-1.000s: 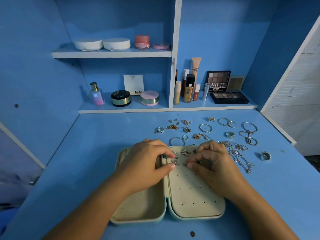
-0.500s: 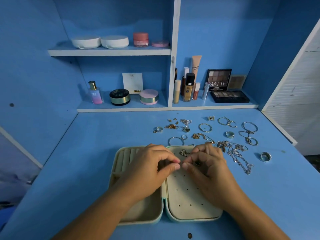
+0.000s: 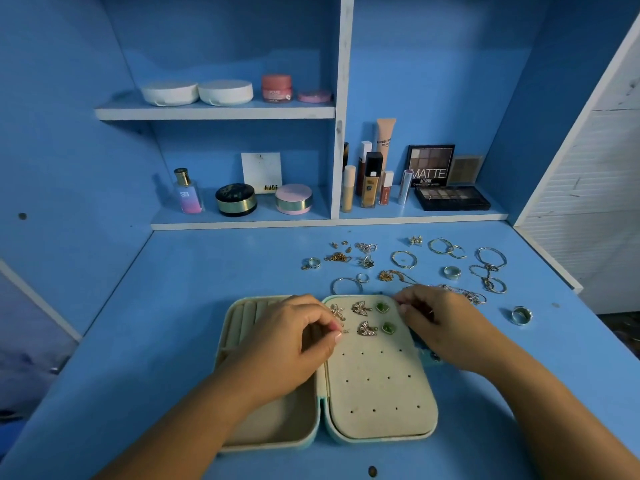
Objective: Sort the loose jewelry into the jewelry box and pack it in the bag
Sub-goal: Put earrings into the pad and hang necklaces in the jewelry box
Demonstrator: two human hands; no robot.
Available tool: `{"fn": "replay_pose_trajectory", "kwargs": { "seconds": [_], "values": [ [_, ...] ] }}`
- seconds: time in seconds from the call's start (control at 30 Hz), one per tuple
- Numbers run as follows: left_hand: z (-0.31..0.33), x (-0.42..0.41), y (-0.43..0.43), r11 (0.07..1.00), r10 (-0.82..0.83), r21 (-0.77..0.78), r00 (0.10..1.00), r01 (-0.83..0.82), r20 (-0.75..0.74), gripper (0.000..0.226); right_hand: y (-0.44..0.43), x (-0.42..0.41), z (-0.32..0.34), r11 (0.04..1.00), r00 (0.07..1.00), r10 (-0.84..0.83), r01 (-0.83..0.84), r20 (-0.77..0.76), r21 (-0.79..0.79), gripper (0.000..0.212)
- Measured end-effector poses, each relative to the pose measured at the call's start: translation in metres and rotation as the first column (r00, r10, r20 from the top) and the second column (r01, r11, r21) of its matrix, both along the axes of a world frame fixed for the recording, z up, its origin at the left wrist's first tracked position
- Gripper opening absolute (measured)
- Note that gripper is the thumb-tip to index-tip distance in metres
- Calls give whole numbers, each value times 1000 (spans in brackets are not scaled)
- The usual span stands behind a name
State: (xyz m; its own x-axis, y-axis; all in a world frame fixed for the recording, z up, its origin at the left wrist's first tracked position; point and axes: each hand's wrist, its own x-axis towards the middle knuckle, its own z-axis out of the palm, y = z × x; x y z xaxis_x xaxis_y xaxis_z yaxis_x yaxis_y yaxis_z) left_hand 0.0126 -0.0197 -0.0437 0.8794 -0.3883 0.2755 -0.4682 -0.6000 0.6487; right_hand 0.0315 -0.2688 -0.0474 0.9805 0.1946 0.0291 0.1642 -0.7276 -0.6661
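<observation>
Watching the head view, I counted five earrings (image 3: 362, 308) pinned in the open jewelry box (image 3: 381, 393) on the bench (image 3: 207, 271). My left hand (image 3: 287, 344) pinched what looked like another earring there; I could not tell the right hand's (image 3: 440, 327) grasp. Most loose jewelry (image 3: 452, 272) lay beyond the box, with no bag visible.

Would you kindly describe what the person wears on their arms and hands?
The left hand and right hand come in on bare arms: no sleeves, watch or bracelet in view. Nails are short. The right hand may carry a thin ring, too small to confirm.
</observation>
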Motion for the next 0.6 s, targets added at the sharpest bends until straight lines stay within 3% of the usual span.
{"fn": "replay_pose_trajectory", "kwargs": {
  "seconds": [0.07, 0.23, 0.33, 0.43, 0.6],
  "values": [
    [2, -1, 1, 1000, -8, 4, 1000, 8, -18, 6, -2, -1, -3, 998, 1000, -15, 15, -1, 65, 12],
    [6, -3, 1, 999, -26, 28, 999, 27, -23, 8, -7, 6, -1, 998, 998, 45, -43, -54, 48, 9],
    [4, -3, 3, 998, -45, 33, 998, 46, -35, 8, -8, 16, 6, 997, 996, 67, -70, -58, -40, 10],
    [4, -3, 4, 998, -50, 45, 999, 51, -12, 6, -5, 31, 11, 987, 996, 84, -79, 31, -139, 8],
    [2, -6, 4, 996, -58, 65, 998, 57, 15, 5, 2, 50, 12, 944, 977, 202, -176, 68, -279, 20]
  ]
}}
